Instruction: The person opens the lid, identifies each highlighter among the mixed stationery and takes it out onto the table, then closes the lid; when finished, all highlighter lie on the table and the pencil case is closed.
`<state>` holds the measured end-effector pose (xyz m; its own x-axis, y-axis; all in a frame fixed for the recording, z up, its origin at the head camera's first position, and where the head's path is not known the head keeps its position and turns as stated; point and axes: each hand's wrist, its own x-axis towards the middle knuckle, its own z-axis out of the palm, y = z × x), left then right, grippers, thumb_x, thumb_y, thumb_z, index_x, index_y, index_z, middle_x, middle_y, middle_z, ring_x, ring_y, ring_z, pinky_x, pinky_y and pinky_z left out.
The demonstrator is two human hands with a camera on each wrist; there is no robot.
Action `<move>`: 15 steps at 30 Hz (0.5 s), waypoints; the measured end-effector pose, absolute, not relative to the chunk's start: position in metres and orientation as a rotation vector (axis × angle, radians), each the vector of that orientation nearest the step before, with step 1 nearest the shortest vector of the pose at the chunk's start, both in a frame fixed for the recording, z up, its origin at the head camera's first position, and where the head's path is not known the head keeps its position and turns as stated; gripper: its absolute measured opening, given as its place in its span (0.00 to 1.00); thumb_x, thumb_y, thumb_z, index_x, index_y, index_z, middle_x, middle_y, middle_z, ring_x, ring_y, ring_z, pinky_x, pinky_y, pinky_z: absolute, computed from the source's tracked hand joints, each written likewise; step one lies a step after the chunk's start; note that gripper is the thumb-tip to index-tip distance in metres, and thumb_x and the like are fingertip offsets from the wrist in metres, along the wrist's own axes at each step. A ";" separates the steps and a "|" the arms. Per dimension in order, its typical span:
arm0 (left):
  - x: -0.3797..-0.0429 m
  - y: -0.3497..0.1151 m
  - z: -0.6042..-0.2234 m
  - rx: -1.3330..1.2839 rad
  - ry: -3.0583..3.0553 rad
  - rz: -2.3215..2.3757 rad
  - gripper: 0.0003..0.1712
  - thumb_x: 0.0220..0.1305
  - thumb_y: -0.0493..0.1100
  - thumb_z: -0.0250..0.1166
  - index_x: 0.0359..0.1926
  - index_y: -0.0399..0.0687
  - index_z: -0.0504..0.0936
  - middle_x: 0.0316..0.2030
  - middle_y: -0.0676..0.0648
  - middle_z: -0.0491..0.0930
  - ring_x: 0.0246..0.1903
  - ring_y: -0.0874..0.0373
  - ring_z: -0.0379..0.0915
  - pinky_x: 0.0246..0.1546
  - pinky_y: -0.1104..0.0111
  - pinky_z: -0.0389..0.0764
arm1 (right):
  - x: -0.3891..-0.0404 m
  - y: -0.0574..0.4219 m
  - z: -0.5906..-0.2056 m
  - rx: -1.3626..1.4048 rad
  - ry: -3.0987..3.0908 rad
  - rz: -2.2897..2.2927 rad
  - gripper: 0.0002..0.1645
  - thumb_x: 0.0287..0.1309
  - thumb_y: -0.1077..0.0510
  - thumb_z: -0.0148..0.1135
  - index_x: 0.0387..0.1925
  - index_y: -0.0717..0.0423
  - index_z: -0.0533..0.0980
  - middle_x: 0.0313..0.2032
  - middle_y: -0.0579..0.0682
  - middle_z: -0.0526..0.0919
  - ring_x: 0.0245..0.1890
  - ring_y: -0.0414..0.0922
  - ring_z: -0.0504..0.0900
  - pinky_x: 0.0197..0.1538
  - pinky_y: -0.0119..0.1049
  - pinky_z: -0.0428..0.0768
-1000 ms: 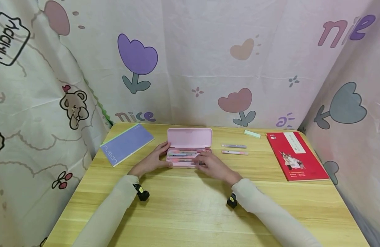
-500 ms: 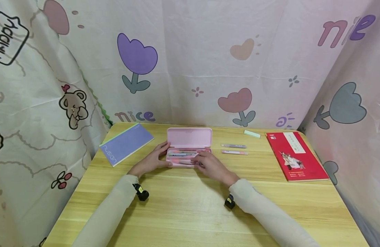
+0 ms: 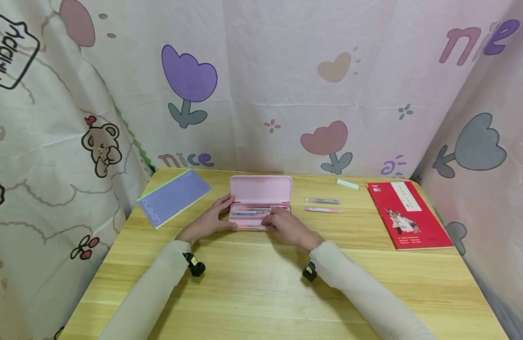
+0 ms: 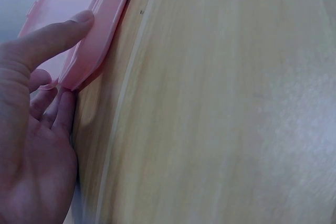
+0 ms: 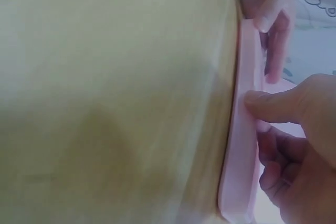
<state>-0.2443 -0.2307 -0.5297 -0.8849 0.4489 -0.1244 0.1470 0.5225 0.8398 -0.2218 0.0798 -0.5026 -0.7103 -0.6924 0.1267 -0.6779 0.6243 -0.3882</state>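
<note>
A pink pencil case (image 3: 261, 190) stands with its lid up, several pens (image 3: 250, 212) inside. My left hand (image 3: 210, 221) grips its left end; in the left wrist view, the thumb (image 4: 73, 32) lies on the front wall and the fingers reach round the end. My right hand (image 3: 288, 226) is at the case's right front. In the right wrist view its thumb (image 5: 268, 106) presses the outer front wall, while its other fingers curl inside behind that wall. Whether a pen is between those fingers is hidden.
Two pens, one greyish-purple (image 3: 322, 200) and one pink-and-white (image 3: 322, 209), lie right of the case. Behind them is a pale green eraser-like block (image 3: 347, 184). A red book (image 3: 407, 215) lies at the right, a blue notebook (image 3: 175, 199) at the left.
My right hand has shifted slightly left and its fingers have curled over the case's front. A pink pen in the front compartment has dropped lower. The left hand stays put.
</note>
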 end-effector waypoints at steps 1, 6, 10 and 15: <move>-0.244 -0.230 -0.529 0.494 2.440 1.301 0.65 0.66 0.55 0.80 0.90 0.53 0.47 0.90 0.48 0.36 0.86 0.41 0.49 0.86 0.40 0.43 | -0.222 0.080 -0.502 -1.175 2.798 -0.642 0.11 0.71 0.65 0.70 0.51 0.58 0.90 0.46 0.52 0.91 0.48 0.49 0.86 0.56 0.45 0.85; -0.244 -0.229 -0.528 0.498 2.444 1.292 0.65 0.66 0.55 0.80 0.89 0.52 0.47 0.90 0.48 0.37 0.87 0.41 0.45 0.86 0.40 0.43 | -0.222 0.079 -0.499 -1.144 2.801 -0.634 0.09 0.70 0.67 0.69 0.48 0.57 0.89 0.46 0.51 0.90 0.49 0.50 0.86 0.59 0.47 0.85; -0.245 -0.229 -0.529 0.504 2.446 1.293 0.65 0.65 0.54 0.80 0.89 0.52 0.47 0.90 0.47 0.37 0.87 0.40 0.41 0.86 0.38 0.42 | -0.220 0.079 -0.497 -1.129 2.806 -0.630 0.10 0.68 0.69 0.68 0.47 0.56 0.86 0.46 0.51 0.88 0.50 0.51 0.85 0.58 0.48 0.85; -0.245 -0.229 -0.531 0.494 2.447 1.294 0.66 0.64 0.55 0.81 0.90 0.53 0.47 0.90 0.48 0.38 0.88 0.41 0.41 0.86 0.38 0.42 | -0.220 0.078 -0.498 -1.106 2.807 -0.658 0.13 0.65 0.71 0.67 0.48 0.57 0.85 0.46 0.52 0.88 0.49 0.50 0.86 0.58 0.47 0.85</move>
